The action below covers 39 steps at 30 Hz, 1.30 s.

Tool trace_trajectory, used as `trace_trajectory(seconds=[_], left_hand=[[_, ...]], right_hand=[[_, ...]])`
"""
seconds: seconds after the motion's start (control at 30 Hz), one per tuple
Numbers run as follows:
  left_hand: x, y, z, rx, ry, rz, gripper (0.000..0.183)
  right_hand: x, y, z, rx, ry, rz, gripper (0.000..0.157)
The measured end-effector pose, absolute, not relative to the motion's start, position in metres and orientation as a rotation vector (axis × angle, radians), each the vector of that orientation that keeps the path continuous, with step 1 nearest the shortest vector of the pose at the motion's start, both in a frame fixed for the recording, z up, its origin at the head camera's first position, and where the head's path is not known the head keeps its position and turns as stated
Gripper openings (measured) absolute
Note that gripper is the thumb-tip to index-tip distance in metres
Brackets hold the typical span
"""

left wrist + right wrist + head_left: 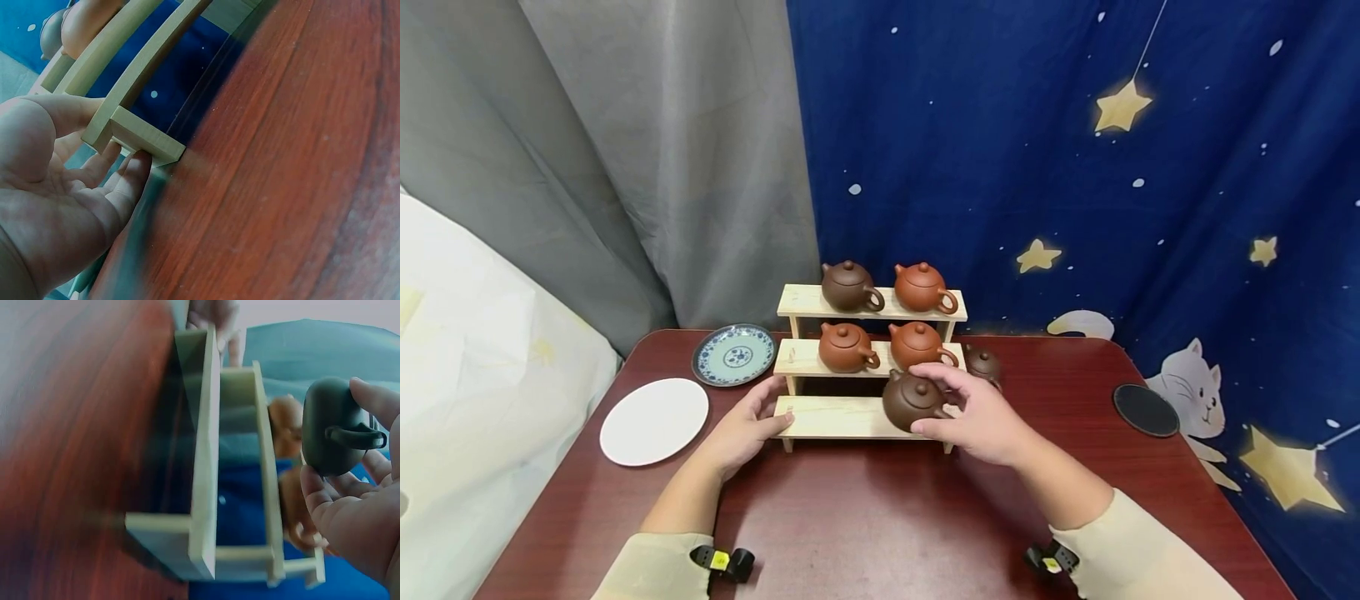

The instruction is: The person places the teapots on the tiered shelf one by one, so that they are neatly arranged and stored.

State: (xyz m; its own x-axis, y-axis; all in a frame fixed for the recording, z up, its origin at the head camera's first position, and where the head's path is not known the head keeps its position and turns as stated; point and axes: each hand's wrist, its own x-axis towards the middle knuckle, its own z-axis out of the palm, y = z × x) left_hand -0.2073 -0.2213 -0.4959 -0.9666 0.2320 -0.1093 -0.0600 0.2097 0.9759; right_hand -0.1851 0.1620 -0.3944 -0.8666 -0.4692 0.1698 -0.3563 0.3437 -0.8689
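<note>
A three-tier wooden display stand (835, 417) stands on the table. My left hand (741, 429) grips the left end of its lowest tier; in the left wrist view the thumb lies over the board (119, 103) and the fingers curl by its leg. My right hand (973, 412) holds a dark brown teapot (912, 402) by its body, raised above the right part of the lowest tier. A gap between this teapot (334, 428) and the board shows in the right wrist view. Two reddish teapots (844, 347) sit on the middle tier.
On the top tier sit a dark brown teapot (847, 287) and a reddish one (921, 287). Another dark teapot (983, 365) stands behind the stand's right side. A blue-patterned plate (734, 356) and a white plate (655, 422) lie left; a black disc (1146, 410) lies far right.
</note>
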Motion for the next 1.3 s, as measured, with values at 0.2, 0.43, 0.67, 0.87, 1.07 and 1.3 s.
trace_trajectory(seconds=[0.2,0.43,0.67,0.87,1.07,1.3], left_hand=[[-0.208,-0.221,-0.496,0.174,2.252,1.833,0.076],[-0.208,-0.221,-0.495,0.173,2.246,1.833,0.075],[-0.209,-0.222,-0.496,0.166,2.261,1.821,0.075],[-0.208,-0.222,-0.496,0.183,2.231,1.852,0.075],[-0.208,-0.222,-0.496,0.180,2.233,1.848,0.075],[-0.208,-0.222,-0.495,0.181,2.235,1.845,0.075]], right_hand=[[-0.189,0.138,-0.410,-0.779,2.472,-1.474,0.068],[-0.198,0.117,-0.426,-0.755,2.462,-1.444,0.067],[-0.207,0.098,-0.439,-0.719,2.429,-1.453,0.069],[-0.212,0.084,-0.447,-0.757,2.410,-1.445,0.071],[-0.216,0.077,-0.451,-0.790,2.475,-1.393,0.073],[-0.218,0.074,-0.450,-0.829,2.494,-1.351,0.072]])
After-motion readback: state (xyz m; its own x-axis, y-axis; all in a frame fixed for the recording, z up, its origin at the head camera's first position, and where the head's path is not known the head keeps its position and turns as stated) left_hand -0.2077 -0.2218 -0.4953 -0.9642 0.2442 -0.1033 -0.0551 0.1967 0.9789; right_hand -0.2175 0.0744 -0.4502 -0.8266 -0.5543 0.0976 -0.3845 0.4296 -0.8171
